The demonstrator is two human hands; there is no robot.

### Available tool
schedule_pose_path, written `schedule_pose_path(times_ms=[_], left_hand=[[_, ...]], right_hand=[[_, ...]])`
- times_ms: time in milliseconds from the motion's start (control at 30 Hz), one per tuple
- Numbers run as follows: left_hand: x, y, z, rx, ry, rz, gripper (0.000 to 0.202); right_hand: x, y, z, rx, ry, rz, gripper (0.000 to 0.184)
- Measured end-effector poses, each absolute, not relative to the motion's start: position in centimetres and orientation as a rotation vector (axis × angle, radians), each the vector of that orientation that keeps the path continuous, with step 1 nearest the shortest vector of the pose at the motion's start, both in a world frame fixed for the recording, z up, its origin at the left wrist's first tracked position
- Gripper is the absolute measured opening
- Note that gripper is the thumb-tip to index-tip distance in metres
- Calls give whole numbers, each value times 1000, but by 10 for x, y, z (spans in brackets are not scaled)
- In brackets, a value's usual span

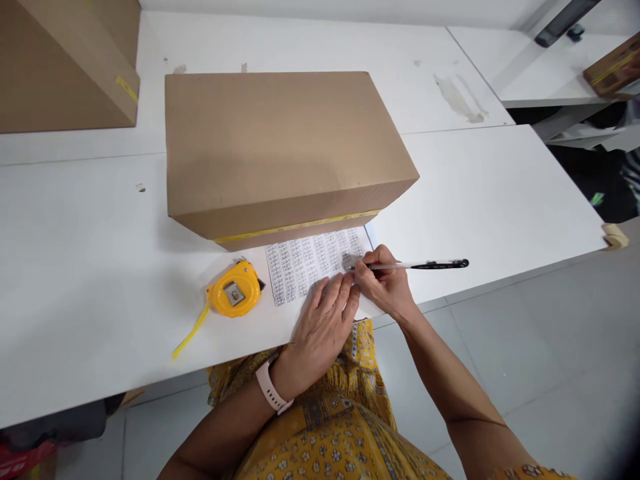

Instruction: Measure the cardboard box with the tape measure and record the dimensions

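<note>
My right hand (387,283) is closed around a black-and-clear pen (430,265), whose tip meets a white paper sheet (305,263) covered in columns of handwriting. My left hand (327,313) lies flat on the sheet's lower part, fingers stretched out and close to the pen tip. The sheet's far edge is hidden behind or under a large closed cardboard box (280,140) with a yellow strip along its near side. Left of the sheet rests a yellow tape measure (236,289), its yellow wrist strap trailing toward the table edge.
Another big cardboard box (65,73) stands at the far left of the white table (75,253). A smaller printed box (615,70) and a dark device (565,23) are at the far right. Dark items sit under the table at lower left.
</note>
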State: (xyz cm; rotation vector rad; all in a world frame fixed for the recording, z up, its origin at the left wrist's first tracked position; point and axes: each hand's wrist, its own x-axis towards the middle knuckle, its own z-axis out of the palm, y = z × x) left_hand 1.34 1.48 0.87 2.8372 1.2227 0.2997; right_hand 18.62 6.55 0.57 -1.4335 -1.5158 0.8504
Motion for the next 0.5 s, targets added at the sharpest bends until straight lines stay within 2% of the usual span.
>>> schedule_pose_path(times_ms=[500], left_hand=[[13,15,8,2842,1212,310,51]], right_hand=[[185,67,7,-1475,-1438,847,24]])
